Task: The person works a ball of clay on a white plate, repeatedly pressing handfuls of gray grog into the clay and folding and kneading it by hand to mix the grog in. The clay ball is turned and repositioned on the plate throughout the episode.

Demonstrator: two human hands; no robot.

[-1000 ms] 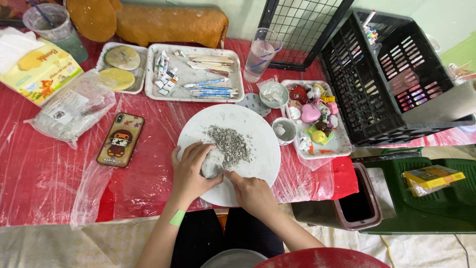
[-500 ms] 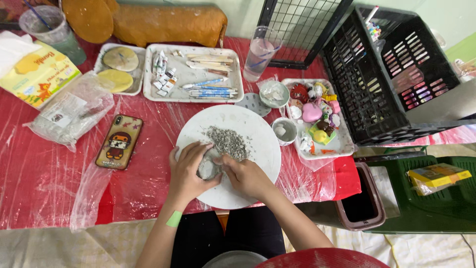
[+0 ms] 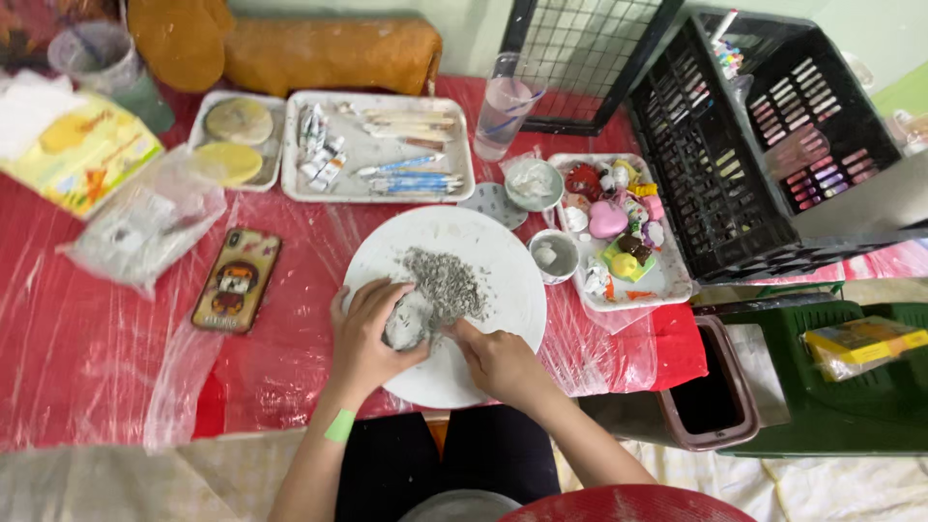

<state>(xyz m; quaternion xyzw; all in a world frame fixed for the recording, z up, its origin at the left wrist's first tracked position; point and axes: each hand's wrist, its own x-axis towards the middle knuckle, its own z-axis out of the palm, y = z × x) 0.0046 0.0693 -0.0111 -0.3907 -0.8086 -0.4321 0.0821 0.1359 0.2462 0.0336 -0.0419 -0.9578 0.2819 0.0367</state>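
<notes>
A round white plate [image 3: 503, 253] lies on the red plastic-covered table [image 3: 77, 358] and carries a heap of grey crumbs [image 3: 447, 280]. My left hand [image 3: 365, 338] is closed around a grey lump of clay [image 3: 408, 321] over the plate's near left part. My right hand [image 3: 501, 365] rests on the plate's near edge, its fingertips pressed against the lump and the crumbs beside it. A green band [image 3: 339, 425] sits on my left wrist.
A phone [image 3: 237, 280] lies left of the plate, near a clear plastic bag [image 3: 145, 227]. Behind the plate are a white tray of paint tubes and brushes [image 3: 379, 147], a water cup [image 3: 505, 104], small bowls [image 3: 556, 256] and a tray of small coloured figures [image 3: 619, 227]. A black crate [image 3: 744, 145] stands at right.
My hands have kept working the grey lump at the plate's near left. The right hand's fingers have shifted closer against the lump and the left hand has closed further round it.
</notes>
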